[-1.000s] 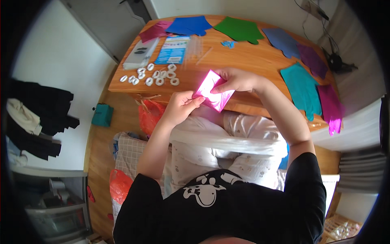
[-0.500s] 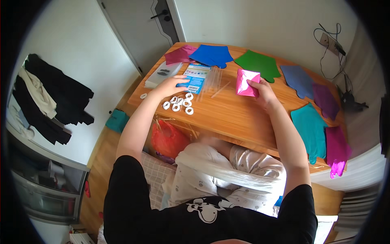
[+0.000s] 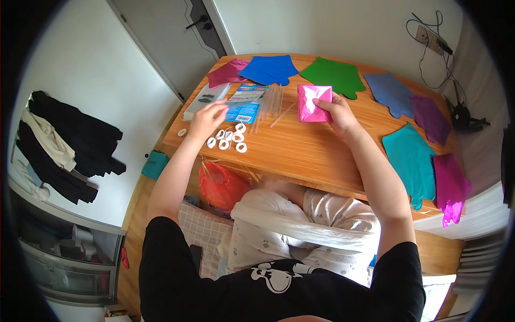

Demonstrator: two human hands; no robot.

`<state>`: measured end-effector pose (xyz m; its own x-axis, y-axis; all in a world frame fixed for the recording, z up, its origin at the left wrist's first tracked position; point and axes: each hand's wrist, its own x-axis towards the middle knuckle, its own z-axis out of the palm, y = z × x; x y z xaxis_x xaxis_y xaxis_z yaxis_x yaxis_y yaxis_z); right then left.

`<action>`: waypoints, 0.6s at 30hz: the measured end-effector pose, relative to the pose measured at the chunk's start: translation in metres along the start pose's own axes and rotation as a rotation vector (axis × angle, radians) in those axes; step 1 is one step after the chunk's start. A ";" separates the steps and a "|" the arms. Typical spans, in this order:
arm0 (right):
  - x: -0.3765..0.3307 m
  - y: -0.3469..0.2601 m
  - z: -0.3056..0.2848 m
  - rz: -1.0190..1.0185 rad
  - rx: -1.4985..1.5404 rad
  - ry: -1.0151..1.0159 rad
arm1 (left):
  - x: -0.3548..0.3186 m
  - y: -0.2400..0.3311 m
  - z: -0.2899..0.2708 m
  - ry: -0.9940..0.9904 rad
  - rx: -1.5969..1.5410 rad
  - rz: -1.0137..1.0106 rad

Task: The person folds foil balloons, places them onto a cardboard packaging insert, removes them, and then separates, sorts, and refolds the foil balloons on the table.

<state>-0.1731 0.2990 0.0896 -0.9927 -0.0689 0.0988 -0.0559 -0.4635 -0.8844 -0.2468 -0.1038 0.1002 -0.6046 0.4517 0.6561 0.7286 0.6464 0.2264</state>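
Note:
My right hand [image 3: 337, 111] grips a shiny pink folded foil packet [image 3: 311, 105], thumb on top, above the table's middle. At the left, my left hand [image 3: 208, 119] has its fingertips pinched on a thin, pale translucent strip or sheet [image 3: 242, 100], blurred by motion. That piece hangs over a blue printed sheet [image 3: 241, 113] lying on the table. Just below this hand sits a cluster of small white ribbon rolls [image 3: 224, 144]. Clear plastic straws or sticks [image 3: 271, 103] lie between the printed sheet and the packet.
Flat coloured foil-like pieces line the wooden table [image 3: 300, 161]: blue [image 3: 268, 70], green [image 3: 333, 76], teal [image 3: 412, 163], magenta [image 3: 451, 181] and others. A whitish box or stack [image 3: 199, 110] stands at the left. Below the front edge hangs a red bag [image 3: 221, 185].
My left hand has lifted off the blue printed sheet and drawn back left, with a thin translucent piece now at its fingertips. The pink packet has shifted slightly left in my right hand.

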 end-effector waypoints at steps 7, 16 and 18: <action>-0.014 -0.007 0.021 -0.056 -0.072 -0.046 | 0.011 0.007 -0.007 0.236 -0.139 -0.120; -0.017 -0.007 0.026 -0.108 -0.156 -0.082 | 0.025 0.029 -0.002 0.510 -0.193 -0.038; -0.023 -0.006 0.035 -0.129 -0.208 -0.081 | 0.021 0.052 0.005 0.532 -0.471 -0.146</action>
<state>-0.1462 0.2722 0.1088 -0.9648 -0.0951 0.2453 -0.2102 -0.2818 -0.9362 -0.2231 -0.0580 0.1224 -0.5553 -0.0573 0.8297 0.7862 0.2893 0.5461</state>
